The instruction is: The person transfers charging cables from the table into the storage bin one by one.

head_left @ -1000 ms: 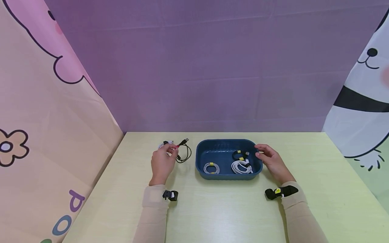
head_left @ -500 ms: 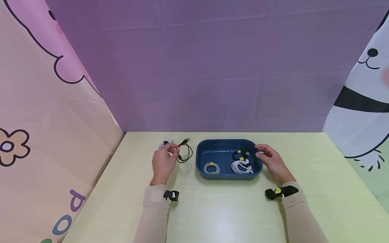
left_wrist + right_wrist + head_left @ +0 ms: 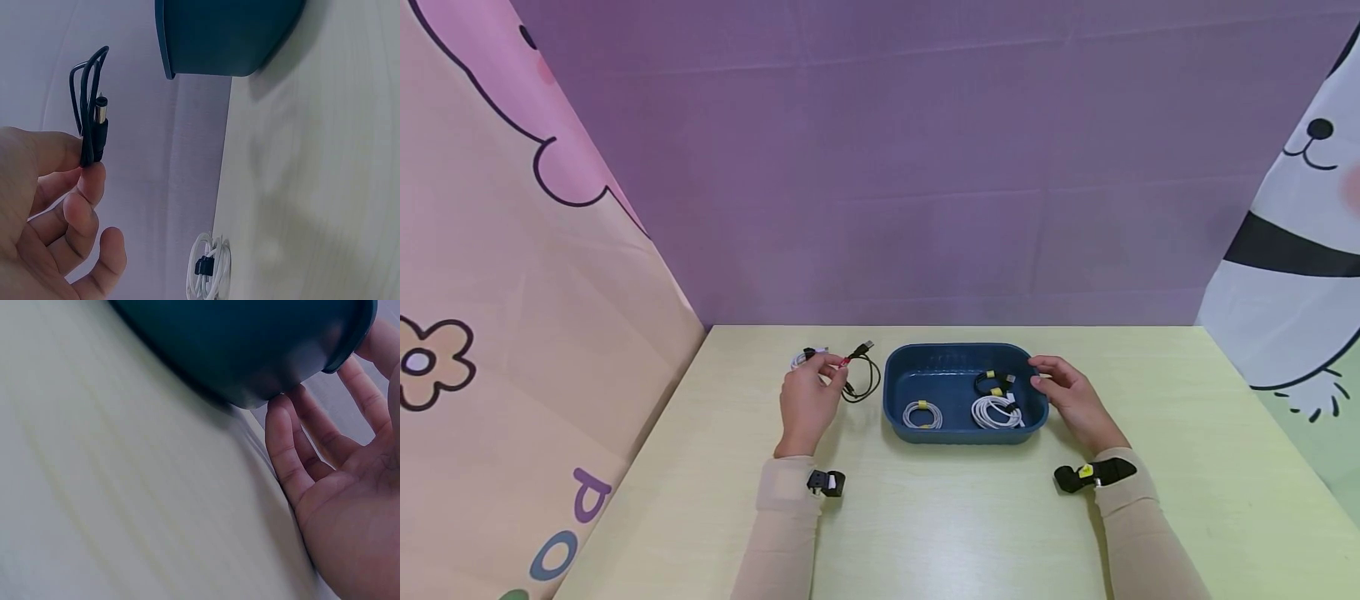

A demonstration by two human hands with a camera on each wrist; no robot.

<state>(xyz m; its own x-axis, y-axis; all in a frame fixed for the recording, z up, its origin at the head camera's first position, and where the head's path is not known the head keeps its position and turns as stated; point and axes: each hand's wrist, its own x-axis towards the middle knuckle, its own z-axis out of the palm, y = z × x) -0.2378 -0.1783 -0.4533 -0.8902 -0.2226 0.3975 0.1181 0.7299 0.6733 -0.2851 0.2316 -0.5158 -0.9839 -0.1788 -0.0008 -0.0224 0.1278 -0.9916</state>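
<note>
My left hand (image 3: 808,408) pinches a coiled black cable (image 3: 86,119) between thumb and fingertips, off the table and left of a blue plastic bin (image 3: 955,437). A red tie wraps the cable, and its plug end points up to the right in the head view. My right hand (image 3: 1077,407) grips the bin's right rim; in the right wrist view several fingers (image 3: 284,440) lie by its outer wall. Inside the bin are a grey coiled cable (image 3: 907,414) at left, a black cable (image 3: 1002,381) with yellow ties, and a white coiled cable (image 3: 985,414) at right.
Behind my left hand a white coiled cable (image 3: 224,262) with a black tie lies on the light wooden table (image 3: 940,525), partly hidden in the head view. A purple cloth (image 3: 925,183) hangs at the table's back edge, with printed cloths on both sides.
My left hand has drifted slightly right, carrying the black cable closer to the bin. The right hand and the bin have stayed in place.
</note>
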